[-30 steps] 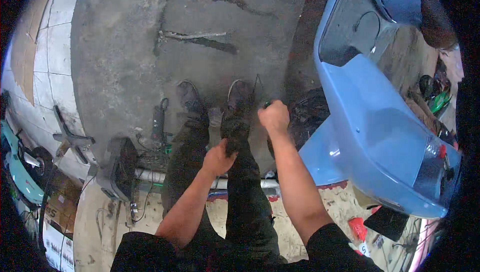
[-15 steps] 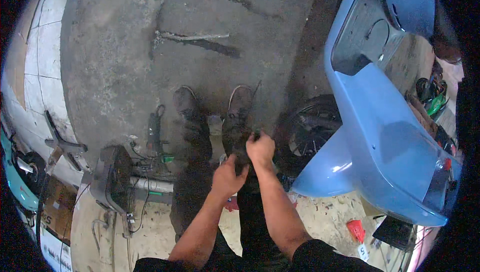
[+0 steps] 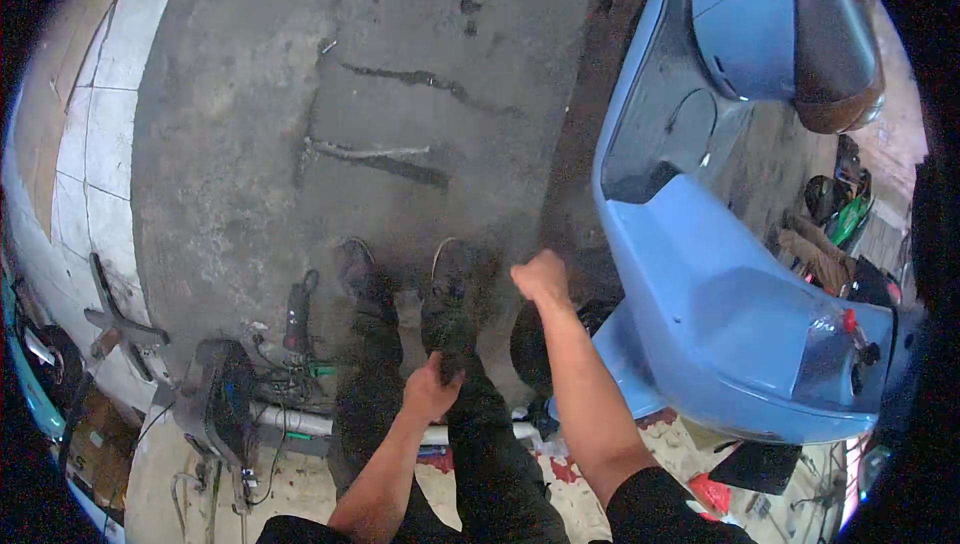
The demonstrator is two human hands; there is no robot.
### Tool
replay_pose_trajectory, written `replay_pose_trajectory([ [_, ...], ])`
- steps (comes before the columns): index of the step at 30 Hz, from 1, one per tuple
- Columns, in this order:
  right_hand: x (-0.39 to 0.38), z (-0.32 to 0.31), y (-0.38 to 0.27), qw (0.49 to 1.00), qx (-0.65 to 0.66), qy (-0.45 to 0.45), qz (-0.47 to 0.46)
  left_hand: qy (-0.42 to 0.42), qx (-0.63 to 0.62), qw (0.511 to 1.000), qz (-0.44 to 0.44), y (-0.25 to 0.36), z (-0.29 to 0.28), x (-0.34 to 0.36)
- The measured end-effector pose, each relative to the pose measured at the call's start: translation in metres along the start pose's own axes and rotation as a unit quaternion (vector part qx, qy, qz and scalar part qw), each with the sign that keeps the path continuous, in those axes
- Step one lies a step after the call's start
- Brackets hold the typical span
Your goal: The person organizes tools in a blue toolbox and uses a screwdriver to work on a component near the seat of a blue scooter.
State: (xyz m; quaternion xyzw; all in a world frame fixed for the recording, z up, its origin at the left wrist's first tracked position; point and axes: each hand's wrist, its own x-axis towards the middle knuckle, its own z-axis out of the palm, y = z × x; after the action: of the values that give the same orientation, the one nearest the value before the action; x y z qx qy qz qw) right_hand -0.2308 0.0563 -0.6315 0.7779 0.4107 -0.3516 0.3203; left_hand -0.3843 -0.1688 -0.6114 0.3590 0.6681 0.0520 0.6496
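In the head view, the person looks straight down at their own legs in dark trousers (image 3: 470, 414), which run from the lower middle of the frame up to two dark shoes (image 3: 410, 279) on the grey concrete floor (image 3: 300, 94).

The left hand (image 3: 432, 392) sits low in the middle of the frame, fingers curled and pinching the dark cloth of the trousers at about knee height. The right hand (image 3: 541, 278) is higher and to the right, closed in a loose fist, knuckles upward; whether it holds anything cannot be told. It hangs just beside the front wheel (image 3: 535, 344) of a light blue scooter (image 3: 720, 314), which fills the right side of the frame.

At the lower left lie a dark power tool (image 3: 297, 309), a tangle of cables (image 3: 290, 379) and a pale metal pipe (image 3: 300, 422) crossing under the legs. White tiles (image 3: 90, 114) edge the far left.
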Motion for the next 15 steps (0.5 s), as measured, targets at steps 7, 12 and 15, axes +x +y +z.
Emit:
replay_pose_trajectory([
  [7,-0.016,0.009,-0.007,0.997,-0.06,-0.014,-0.039,0.014,0.009,1.0,-0.001,-0.02,0.021,0.001],
  [12,-0.033,0.019,-0.031,0.998,-0.056,-0.02,-0.038,-0.027,0.031,0.998,-0.042,-0.007,0.01,0.001],
  [15,-0.032,0.031,-0.04,0.997,-0.06,-0.023,-0.051,0.01,0.022,0.999,-0.022,-0.004,0.008,-0.001],
])
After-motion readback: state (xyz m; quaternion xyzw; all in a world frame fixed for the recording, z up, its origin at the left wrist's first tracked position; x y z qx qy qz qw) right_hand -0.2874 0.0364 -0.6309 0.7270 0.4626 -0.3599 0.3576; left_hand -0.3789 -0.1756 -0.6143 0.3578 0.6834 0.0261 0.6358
